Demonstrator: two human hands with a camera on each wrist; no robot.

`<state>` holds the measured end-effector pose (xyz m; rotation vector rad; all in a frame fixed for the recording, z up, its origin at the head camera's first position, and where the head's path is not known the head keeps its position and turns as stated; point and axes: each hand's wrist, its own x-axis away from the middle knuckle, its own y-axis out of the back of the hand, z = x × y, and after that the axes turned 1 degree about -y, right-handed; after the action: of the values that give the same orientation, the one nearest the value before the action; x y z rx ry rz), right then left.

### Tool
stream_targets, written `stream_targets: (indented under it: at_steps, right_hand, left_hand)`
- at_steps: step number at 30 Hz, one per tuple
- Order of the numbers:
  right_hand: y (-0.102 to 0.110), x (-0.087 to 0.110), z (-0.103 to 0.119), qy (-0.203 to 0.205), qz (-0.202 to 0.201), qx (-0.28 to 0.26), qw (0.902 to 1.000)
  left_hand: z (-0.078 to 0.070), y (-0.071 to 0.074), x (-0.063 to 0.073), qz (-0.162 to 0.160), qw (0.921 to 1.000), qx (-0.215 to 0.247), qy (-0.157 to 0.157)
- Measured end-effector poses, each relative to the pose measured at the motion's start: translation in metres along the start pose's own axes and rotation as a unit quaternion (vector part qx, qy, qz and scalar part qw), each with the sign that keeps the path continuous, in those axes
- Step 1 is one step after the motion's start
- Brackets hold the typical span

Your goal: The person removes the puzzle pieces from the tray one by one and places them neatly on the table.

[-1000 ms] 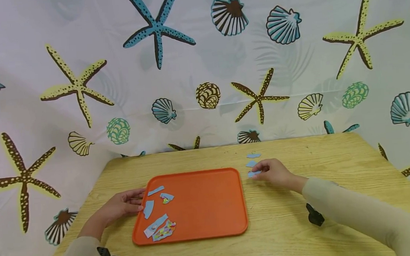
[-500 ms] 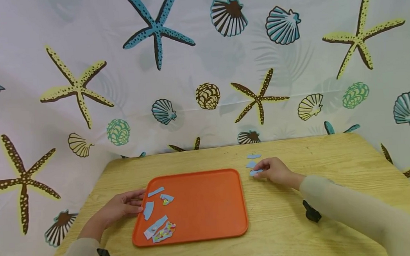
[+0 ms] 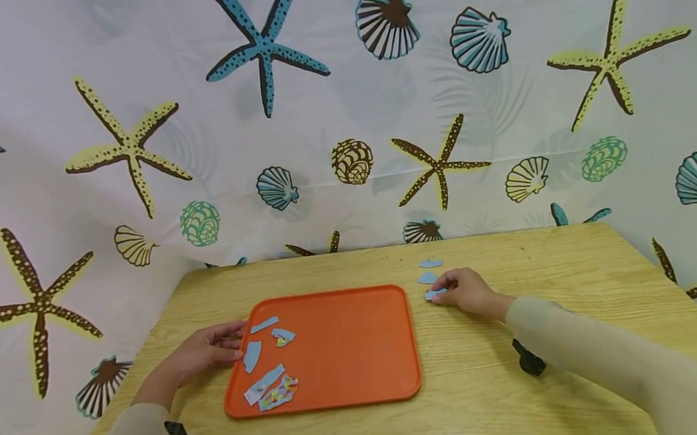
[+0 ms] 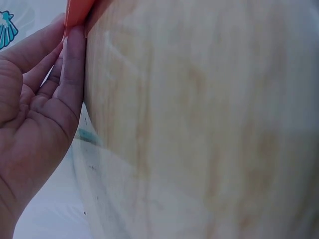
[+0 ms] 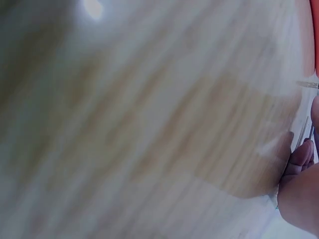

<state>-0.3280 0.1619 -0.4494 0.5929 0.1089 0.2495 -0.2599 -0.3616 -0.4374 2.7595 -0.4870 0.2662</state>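
Observation:
An orange tray (image 3: 356, 350) lies on the wooden table. At its left rim is my left hand (image 3: 209, 349); in the left wrist view the thumb and fingers (image 4: 75, 64) pinch the tray's edge. Torn light-blue paper pieces lie along the tray's left side, among them a curved piece (image 3: 252, 356) and a piece with a colourful print (image 3: 279, 393). Right of the tray, my right hand (image 3: 467, 291) holds a small blue paper piece (image 3: 434, 294) between thumb and fingertips, low at the tabletop. The right wrist view catches only part of this hand (image 5: 301, 184).
Two more blue paper pieces lie beyond the right hand, a pointed one (image 3: 427, 278) and a narrow one (image 3: 431, 263). A curtain (image 3: 318, 113) printed with starfish and shells hangs behind the table (image 3: 568, 284).
The right hand has shifted the blue paper piece slightly to the right along the tabletop, then stayed nearly still. The left hand and the tray look unchanged.

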Motion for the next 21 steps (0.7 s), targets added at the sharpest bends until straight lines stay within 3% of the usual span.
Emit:
stream_targets:
  at_steps: [21]
  right_hand:
    - [0.005, -0.011, -0.002, 0.004, -0.011, 0.019, 0.9997]
  left_hand:
    - [-0.005, -0.005, 0.0, -0.01, 0.9999, 0.004, 0.014]
